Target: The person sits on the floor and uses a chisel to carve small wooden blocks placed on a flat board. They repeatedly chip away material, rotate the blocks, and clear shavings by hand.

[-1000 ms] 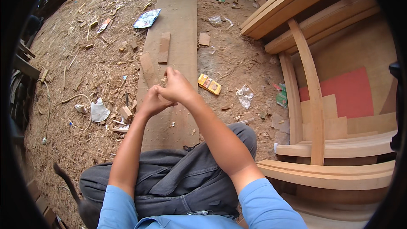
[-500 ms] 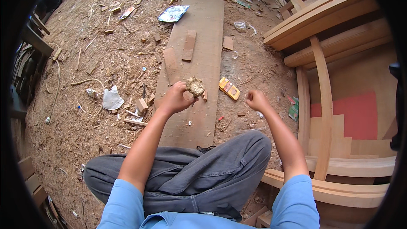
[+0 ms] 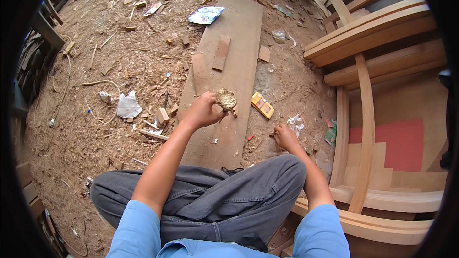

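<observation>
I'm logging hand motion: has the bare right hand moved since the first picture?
Yes: the bare right hand has moved rightward and down the view, from left of the yellow rectangular packet to its lower right.

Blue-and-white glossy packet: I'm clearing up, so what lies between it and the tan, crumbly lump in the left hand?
Between packet and lump, the head view shows a flat, rectangular brown wood piece on the long brown board.

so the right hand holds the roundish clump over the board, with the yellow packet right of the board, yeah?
Not quite: in the head view, the left hand holds the roundish clump over the board; the yellow packet is right of the board.
</observation>
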